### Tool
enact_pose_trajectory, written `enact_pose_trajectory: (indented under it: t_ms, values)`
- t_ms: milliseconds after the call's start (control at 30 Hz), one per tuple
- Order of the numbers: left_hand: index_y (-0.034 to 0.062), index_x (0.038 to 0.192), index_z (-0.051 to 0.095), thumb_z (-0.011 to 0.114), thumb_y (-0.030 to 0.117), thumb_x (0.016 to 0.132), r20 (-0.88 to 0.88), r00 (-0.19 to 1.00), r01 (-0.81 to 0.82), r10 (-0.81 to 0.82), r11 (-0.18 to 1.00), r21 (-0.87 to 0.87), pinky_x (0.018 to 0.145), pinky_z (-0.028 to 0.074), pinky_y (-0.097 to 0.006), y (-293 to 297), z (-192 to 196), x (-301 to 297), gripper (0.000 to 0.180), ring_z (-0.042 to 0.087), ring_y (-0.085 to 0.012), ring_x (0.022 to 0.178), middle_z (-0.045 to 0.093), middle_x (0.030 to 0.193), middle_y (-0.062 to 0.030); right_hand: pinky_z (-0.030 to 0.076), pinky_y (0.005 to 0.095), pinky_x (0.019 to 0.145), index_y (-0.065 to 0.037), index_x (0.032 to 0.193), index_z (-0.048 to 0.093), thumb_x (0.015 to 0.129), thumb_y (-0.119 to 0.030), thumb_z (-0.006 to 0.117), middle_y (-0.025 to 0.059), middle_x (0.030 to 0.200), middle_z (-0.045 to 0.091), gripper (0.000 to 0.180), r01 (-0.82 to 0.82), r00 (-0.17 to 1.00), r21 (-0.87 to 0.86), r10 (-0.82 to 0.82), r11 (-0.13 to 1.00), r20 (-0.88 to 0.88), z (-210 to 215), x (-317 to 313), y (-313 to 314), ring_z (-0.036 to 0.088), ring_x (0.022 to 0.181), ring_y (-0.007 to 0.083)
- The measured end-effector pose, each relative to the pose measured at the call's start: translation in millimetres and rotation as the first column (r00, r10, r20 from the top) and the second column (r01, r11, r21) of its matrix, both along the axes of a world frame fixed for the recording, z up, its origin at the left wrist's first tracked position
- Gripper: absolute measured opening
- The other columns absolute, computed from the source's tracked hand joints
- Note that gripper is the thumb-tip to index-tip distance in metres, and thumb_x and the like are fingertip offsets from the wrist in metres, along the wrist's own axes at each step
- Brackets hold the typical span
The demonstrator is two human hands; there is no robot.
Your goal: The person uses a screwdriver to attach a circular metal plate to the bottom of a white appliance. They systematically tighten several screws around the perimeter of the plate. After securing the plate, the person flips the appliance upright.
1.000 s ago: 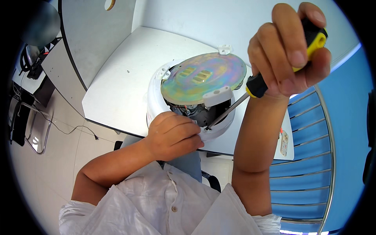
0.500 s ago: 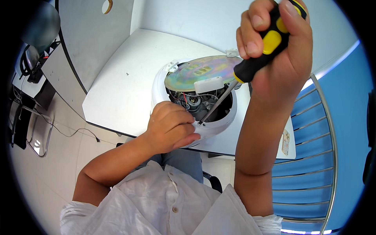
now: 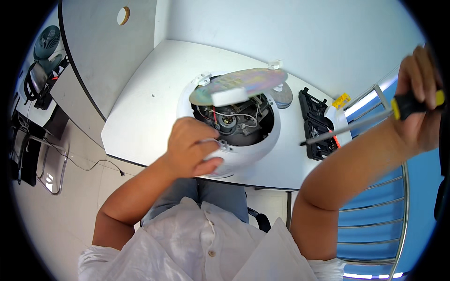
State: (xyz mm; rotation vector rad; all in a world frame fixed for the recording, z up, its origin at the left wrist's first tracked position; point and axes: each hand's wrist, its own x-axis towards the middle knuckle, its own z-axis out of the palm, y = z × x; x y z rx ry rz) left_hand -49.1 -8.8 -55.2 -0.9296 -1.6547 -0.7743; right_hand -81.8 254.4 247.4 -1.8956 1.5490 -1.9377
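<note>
Your right hand [image 3: 418, 86] is up at the far right, fingers wrapped round the black-and-yellow handle of the screwdriver [image 3: 415, 105]. Shaft points left and down; its dark tip sits over the table near the tool case, well apart from the housing.

Your left hand [image 3: 191, 147] is at the near-left rim of the round white housing [image 3: 251, 159], fingers curled, thumb apart. Can't tell whether it grips the rim or a small part.

Housing is on the white table [image 3: 136, 107], open on top: grey mechanism [image 3: 228, 122], red and white wires. Iridescent disc [image 3: 265, 79] tilted over the far side of the opening, white bracket [image 3: 229, 97] on its near edge.

Black tool case [image 3: 312, 107] lies open on your right, yellow piece [image 3: 341, 100] just beyond. Markings: pale badge on the desk fan [image 3: 47, 43], far left, too small to read.
</note>
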Motion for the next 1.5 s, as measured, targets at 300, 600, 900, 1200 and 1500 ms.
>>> enact_pose_trajectory:
  t_ms: [300,600,900,1200,1500]
  values:
    - [0.0017,0.139,0.042,0.064,0.064,0.083,0.206,0.978,-0.093,0.037,0.959,0.269,0.108,0.033,-0.048,-39.3,41.2,-20.0,0.086,0.038,-0.0395,0.134,0.034,0.146,-0.0248,0.043,0.0173,0.052,-0.002,0.133,0.056,0.066,-0.004,0.056,0.0111,0.128,0.062,0.068,0.754,0.65,0.224,-0.752,0.618,-0.111,-124.1,-9.0,3.9,0.047,0.06,0.0025]
    - [0.0067,0.118,0.067,0.018,0.075,0.093,0.583,0.797,0.156,-0.161,0.986,0.059,0.107,0.036,-0.046,-41.5,55.2,-2.3,0.088,0.057,-0.0358,0.12,0.058,0.133,-0.0165,0.052,0.0337,0.085,-0.016,0.135,0.056,0.067,0.007,0.057,0.0121,0.124,0.064,0.072,0.753,0.651,0.515,-0.575,0.409,-0.495,-163.6,-21.5,-11.3,0.066,0.1,0.0325]
    - [0.0129,0.105,0.071,0.046,0.069,0.089,0.376,0.926,0.077,-0.022,0.988,-0.133,0.101,0.039,-0.047,-42.8,36.0,-12.7,0.064,0.059,-0.0314,0.115,0.064,0.125,-0.0088,0.057,0.0309,0.072,-0.012,0.126,0.062,0.063,0.008,0.059,0.0128,0.133,0.061,0.067,0.751,0.659,0.435,-0.515,0.497,-0.549,-203.0,-19.8,-0.3,0.07,0.095,0.029]
    - [0.0167,0.093,0.072,0.066,0.059,0.083,0.236,0.97,-0.025,0.055,0.991,-0.129,0.09,0.041,-0.04,-34.8,27.2,-14.7,0.045,0.062,-0.021,0.1,0.069,0.111,0.0008,0.057,0.0335,0.082,-0.009,0.118,0.066,0.06,0.009,0.058,0.017,0.135,0.058,0.061,0.768,0.64,0.402,-0.587,0.498,-0.495,-225.4,-17.9,-0.5,0.065,0.113,0.0353]
    - [0.0181,0.084,0.073,0.061,0.05,0.09,0.19,0.981,-0.027,0.048,0.993,-0.112,0.098,0.035,-0.038,-32.4,23.4,-14.0,0.035,0.063,-0.0158,0.096,0.071,0.104,0.004,0.055,0.0378,0.09,-0.006,0.12,0.061,0.062,0.0,0.075,0.0299,0.14,0.048,0.06,0.682,0.731,0.31,-0.592,0.663,-0.34,-254.5,-23.6,0.0,0.055,0.127,0.0411]
